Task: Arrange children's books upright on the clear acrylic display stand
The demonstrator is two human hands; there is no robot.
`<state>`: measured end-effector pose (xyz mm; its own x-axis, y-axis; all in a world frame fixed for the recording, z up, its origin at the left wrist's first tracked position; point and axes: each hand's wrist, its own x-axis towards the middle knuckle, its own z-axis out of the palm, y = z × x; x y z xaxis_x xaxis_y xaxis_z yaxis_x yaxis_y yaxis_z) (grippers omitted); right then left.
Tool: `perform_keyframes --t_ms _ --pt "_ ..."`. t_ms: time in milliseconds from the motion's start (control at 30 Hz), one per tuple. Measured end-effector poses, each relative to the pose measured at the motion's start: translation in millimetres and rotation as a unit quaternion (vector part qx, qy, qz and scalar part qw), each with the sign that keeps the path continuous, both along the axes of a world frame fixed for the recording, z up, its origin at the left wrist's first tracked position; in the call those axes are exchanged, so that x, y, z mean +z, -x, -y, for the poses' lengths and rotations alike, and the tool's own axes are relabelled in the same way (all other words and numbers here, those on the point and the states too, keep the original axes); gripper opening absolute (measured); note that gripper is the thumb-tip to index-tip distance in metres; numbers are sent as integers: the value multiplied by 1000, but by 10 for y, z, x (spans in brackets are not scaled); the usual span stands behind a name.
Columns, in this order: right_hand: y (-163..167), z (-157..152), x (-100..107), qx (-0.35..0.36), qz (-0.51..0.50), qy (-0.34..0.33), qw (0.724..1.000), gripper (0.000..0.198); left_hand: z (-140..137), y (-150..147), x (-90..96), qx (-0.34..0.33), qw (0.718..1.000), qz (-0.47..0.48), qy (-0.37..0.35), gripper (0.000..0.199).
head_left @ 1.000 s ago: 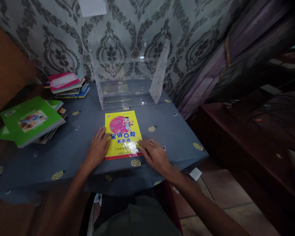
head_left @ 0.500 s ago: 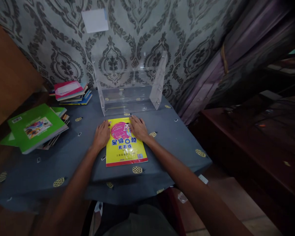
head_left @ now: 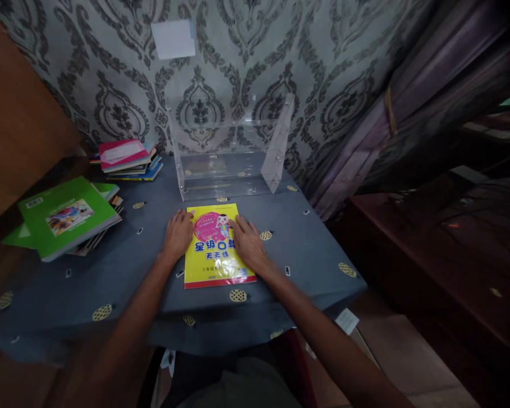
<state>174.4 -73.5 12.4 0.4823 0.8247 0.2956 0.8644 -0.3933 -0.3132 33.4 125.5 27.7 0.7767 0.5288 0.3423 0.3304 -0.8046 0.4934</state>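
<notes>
A yellow workbook (head_left: 212, 263) with a pink circle, a cartoon figure and blue Chinese characters lies flat near the table's front edge. My left hand (head_left: 179, 233) rests along its left edge, fingers stretched forward. On the right side, my right hand (head_left: 247, 242) lies over the edge of the cover with its fingers extended, hiding part of the title. Just behind the workbook stands a clear acrylic rack (head_left: 276, 156) with tiered shelves and no books on it.
To the left, a green book (head_left: 70, 218) tops a loose pile. Behind it a second stack with a pink book (head_left: 123, 154) on top sits near the wall. The table wears a grey-blue cloth (head_left: 131, 272) with pineapples. A dark red piece of furniture (head_left: 408, 243) stands at right.
My right hand has slid back toward me along the workbook's right edge, uncovering the cartoon figure and covering some title characters. The left hand stays at the left edge. The view has shifted slightly.
</notes>
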Motion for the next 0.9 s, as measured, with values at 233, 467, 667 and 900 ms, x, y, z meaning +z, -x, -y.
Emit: perform_keyframes --t_ms 233,467,667,900 --pt "176 157 5 10 -14 -18 1000 47 -57 -45 -10 7 994 61 85 28" --pt "173 145 -1 -3 -37 -45 998 46 52 -52 17 64 845 214 486 40" --pt "178 117 -36 -26 -110 -73 991 48 274 -53 82 31 749 212 627 46" --pt "69 101 -21 -39 -301 -182 935 64 327 -21 262 5 674 247 696 44"
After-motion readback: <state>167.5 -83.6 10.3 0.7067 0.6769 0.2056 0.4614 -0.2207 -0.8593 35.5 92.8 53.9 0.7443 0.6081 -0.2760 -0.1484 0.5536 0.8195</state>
